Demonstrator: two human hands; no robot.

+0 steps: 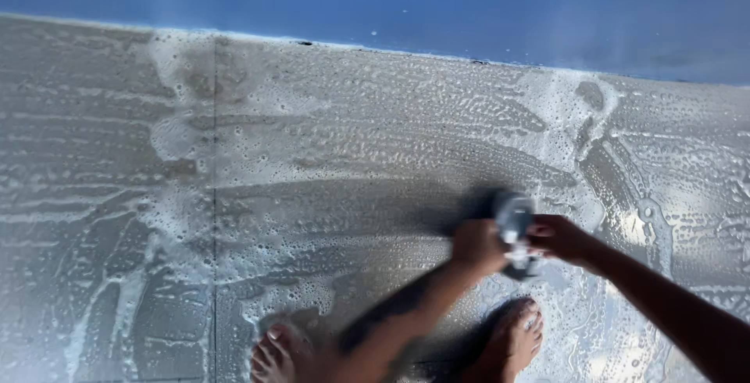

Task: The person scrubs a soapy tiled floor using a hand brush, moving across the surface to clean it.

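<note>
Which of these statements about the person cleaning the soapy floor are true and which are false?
1. Both hands, the left hand and the right hand, hold the grey scrubbing tool. True.
2. The floor is dry and bare. False: it is covered with soapy foam and streaks.
3. The person wears shoes. False: the left foot and the right foot are bare.
4. The wall beyond the floor is blue. True.
5. The scrubbing tool rests against the wall. False: it is on the floor, close in front of the feet.
</note>
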